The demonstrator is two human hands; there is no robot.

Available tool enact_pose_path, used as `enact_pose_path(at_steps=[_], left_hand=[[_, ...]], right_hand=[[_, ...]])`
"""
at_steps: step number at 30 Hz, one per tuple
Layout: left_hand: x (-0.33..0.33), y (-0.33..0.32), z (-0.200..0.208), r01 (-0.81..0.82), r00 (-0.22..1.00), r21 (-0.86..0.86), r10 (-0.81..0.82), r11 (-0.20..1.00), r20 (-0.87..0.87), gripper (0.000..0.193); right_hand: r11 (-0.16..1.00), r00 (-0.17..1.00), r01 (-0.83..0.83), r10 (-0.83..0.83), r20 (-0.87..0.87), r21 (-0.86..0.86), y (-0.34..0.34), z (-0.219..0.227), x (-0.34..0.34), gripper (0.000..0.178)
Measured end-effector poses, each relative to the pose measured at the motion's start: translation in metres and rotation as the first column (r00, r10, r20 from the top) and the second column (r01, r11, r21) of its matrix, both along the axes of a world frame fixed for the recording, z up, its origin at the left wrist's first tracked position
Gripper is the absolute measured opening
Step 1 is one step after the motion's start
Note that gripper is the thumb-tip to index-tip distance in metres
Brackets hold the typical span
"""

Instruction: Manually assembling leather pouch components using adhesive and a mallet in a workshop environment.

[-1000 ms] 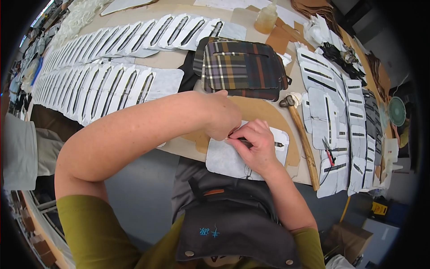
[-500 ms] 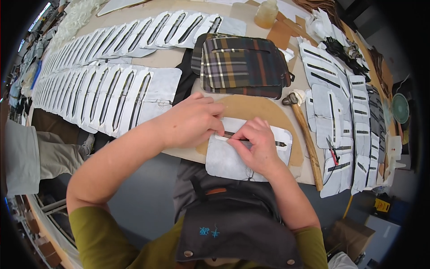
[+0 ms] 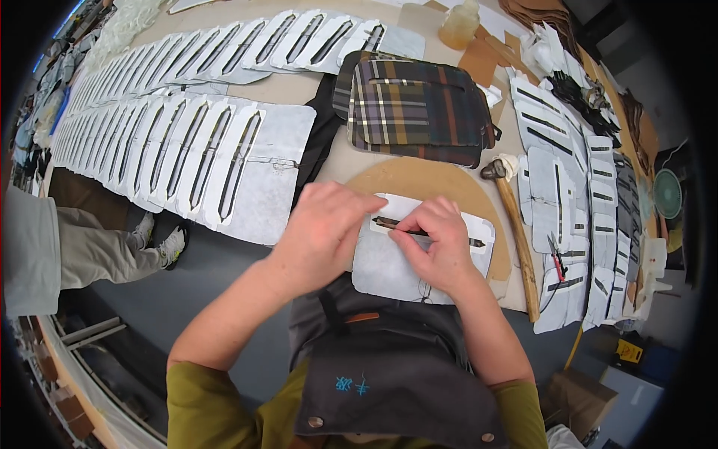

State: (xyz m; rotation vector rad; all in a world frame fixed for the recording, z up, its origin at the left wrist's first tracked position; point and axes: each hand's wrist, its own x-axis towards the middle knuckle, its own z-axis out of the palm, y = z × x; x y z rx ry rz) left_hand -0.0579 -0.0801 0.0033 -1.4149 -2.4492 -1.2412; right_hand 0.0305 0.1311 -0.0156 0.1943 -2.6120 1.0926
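Hands are both down on a pale grey panel [image 3: 389,266] with a zipper slot, sitting at the near edge of the worktop [image 3: 329,86] on top of a tan half-round board [image 3: 441,183]. Left hand [image 3: 321,224] lies flat on the panel's left end, fingers together and curled over the slot, while the right hand [image 3: 437,243] pinches along the dark zipper [image 3: 419,232] with its fingertips. Plaid bag [image 3: 415,108] sits further back mid-table, wooden hammer [image 3: 512,224] just right of the board, and long rows of slotted grey panels [image 3: 187,150] run off toward the far left corner.
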Motion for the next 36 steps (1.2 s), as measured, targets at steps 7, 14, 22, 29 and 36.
enact_pose_path(at_steps=[7,14,22,29,36], left_hand=[[0.021,0.008,-0.015,-0.041,0.997,-0.027,0.043,0.999,0.059,0.05],[0.017,0.008,-0.015,0.018,0.999,-0.035,-0.016,0.999,0.034,0.052],[0.009,0.004,-0.018,0.062,0.997,-0.092,-0.065,0.994,-0.037,0.047],[0.007,0.003,0.007,-0.043,0.996,0.113,0.034,0.993,0.077,0.05],[-0.01,0.028,-0.02,0.033,0.995,-0.031,-0.03,0.999,0.09,0.037]], right_hand=[[1.0,1.0,0.015,-0.014,-0.01,0.013,-0.001,0.001,0.001,0.015],[1.0,1.0,0.017,-0.017,-0.005,0.008,-0.001,0.001,0.002,0.014],[1.0,1.0,0.025,-0.025,0.005,0.01,-0.001,0.0,0.002,0.009],[0.988,0.984,0.135,-0.125,0.124,-0.07,-0.002,0.01,-0.004,0.012],[0.989,0.984,0.148,-0.146,0.105,-0.017,-0.011,0.004,-0.007,0.009]])
